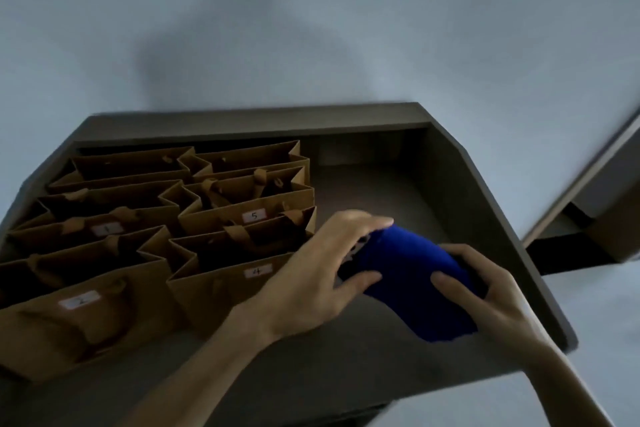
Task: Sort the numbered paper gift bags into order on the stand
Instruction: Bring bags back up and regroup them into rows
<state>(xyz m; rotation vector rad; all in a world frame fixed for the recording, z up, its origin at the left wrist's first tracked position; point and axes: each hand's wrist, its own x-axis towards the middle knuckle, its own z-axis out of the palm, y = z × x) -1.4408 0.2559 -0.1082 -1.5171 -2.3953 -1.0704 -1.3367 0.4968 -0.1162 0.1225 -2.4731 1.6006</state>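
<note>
Reaching in from the lower edge, two bare forearms are meeting over the right part of the grey-brown stand (pixel 346 367), and both hands are gripping one deep blue, rounded, soft-looking object (pixel 412 284) just above its surface. The left hand (pixel 322 270) is arching over the object's near-left end, its fingers (pixel 374 220) curling across the top and the thumb pressing underneath. The right hand (pixel 485 291) is cupping the object's right side, wrist bent, its fingers (pixel 450 282) lying clenched along the blue surface. What the object is I cannot tell.

Standing just left of the hands, the brown paper gift bags with folded handles are filling the stand's left half in two columns, mouths open upward. The bag labelled 2 (pixel 79 326) is sitting nearest at the left, the bag labelled 4 (pixel 221 284) is beside it, touching the left wrist area, and behind these the bag labelled 1 (pixel 104 230) and the bag labelled 5 (pixel 249 217) are standing. Further bags (pixel 242 158) behind them are showing no readable labels.

Beyond, a raised back wall of the stand is closing the far edge, and a pale plain wall (pixel 311 28) is carrying a soft shadow.
</note>
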